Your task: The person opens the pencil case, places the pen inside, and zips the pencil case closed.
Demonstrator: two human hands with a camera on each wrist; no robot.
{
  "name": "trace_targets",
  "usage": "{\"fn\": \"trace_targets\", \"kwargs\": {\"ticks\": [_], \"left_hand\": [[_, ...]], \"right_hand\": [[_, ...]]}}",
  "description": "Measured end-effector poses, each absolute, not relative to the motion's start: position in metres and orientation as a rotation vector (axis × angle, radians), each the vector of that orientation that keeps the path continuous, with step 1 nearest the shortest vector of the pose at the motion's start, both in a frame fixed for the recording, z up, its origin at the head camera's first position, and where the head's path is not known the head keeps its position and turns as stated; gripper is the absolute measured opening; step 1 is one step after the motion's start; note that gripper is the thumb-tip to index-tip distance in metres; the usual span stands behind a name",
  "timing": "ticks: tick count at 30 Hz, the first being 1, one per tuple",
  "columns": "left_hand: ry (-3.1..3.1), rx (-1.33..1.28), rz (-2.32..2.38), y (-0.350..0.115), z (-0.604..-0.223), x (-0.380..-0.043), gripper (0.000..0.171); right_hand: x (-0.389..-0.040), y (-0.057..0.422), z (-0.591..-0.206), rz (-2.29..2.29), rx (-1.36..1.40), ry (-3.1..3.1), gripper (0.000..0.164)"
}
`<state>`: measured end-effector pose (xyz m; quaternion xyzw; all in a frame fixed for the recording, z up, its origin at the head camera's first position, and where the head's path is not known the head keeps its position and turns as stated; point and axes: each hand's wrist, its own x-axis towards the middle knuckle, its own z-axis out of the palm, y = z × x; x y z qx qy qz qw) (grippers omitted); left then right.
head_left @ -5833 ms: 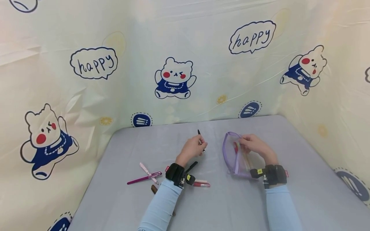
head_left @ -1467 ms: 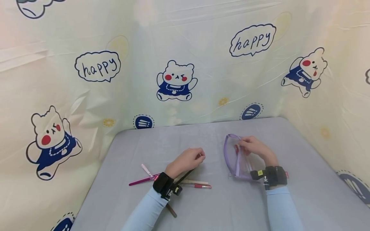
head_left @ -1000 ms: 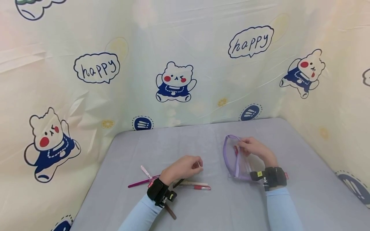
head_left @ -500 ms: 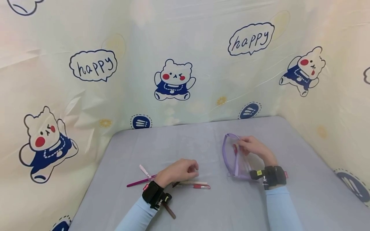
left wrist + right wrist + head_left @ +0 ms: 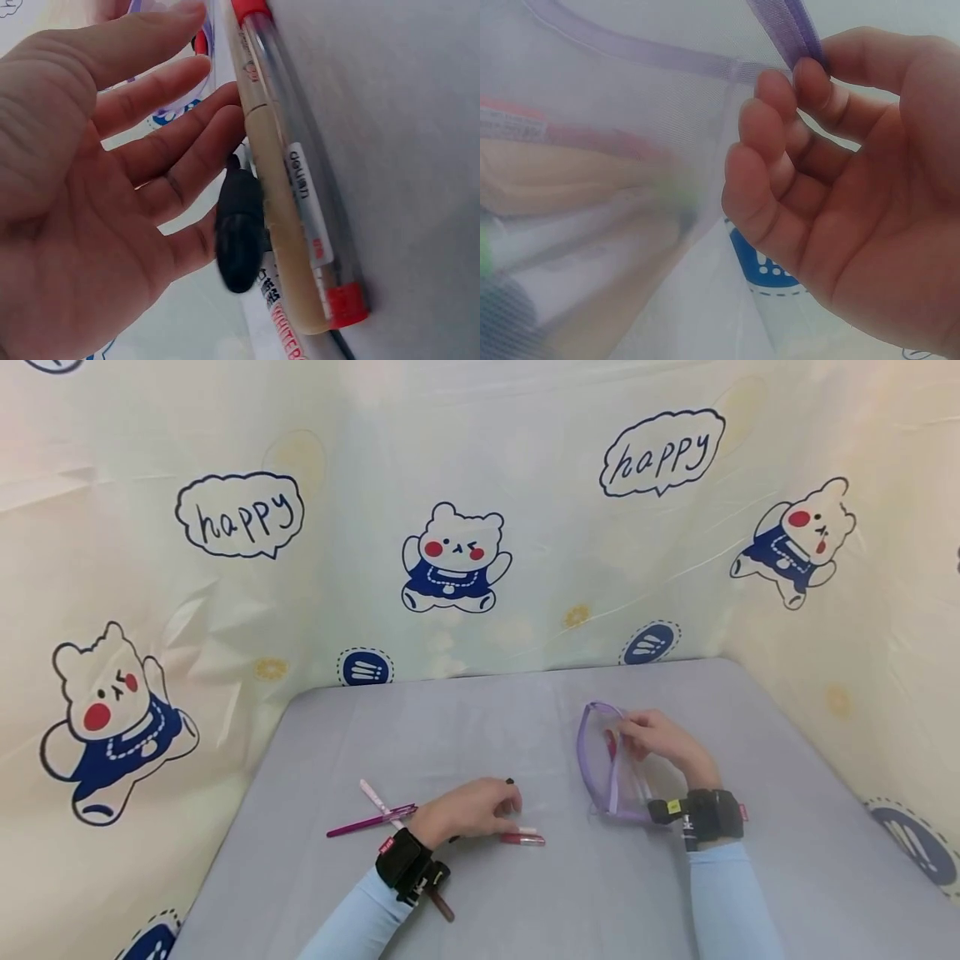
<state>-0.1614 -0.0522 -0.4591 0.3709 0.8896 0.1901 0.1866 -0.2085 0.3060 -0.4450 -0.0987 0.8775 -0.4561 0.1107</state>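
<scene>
In the head view my left hand (image 5: 468,810) reaches low over a cluster of pens, its palm and fingers apart and loosely bent. Seen from the left wrist, its fingertips are right at a beige pen (image 5: 281,217) and a black pen (image 5: 240,229). Beside these lie a clear pen with red ends (image 5: 311,187) and a white whiteboard marker (image 5: 281,319). Thumb and forefinger of my right hand (image 5: 663,743) pinch the purple edging of a sheer mesh pencil pouch (image 5: 705,64), lifting its mouth. Several pens (image 5: 577,161) show through the mesh.
A magenta pen (image 5: 360,827) crosses a pale pink pen (image 5: 371,793) left of my left hand. A brown pen (image 5: 442,907) pokes out below the left wrist camera. Patterned cloth (image 5: 457,443) hangs behind the grey table (image 5: 420,727).
Earlier my left hand held a dark pen near the pouch; it has since drawn back, without that pen, down to the pens on the table. My right hand keeps its pinch.
</scene>
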Motion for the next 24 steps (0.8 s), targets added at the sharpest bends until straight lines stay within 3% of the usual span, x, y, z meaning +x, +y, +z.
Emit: {"fn": "trace_targets", "kwargs": {"ticks": [12, 24], "left_hand": [[2.525, 1.141, 0.551, -0.048, -0.472, -0.164, 0.005], [2.530, 1.190, 0.628, -0.047, -0.476, -0.168, 0.009]], "right_hand": [[-0.202, 0.306, -0.440, -1.330, -0.294, 2.571, 0.027], [-0.207, 0.309, -0.443, -1.340, -0.282, 2.583, 0.026]]}}
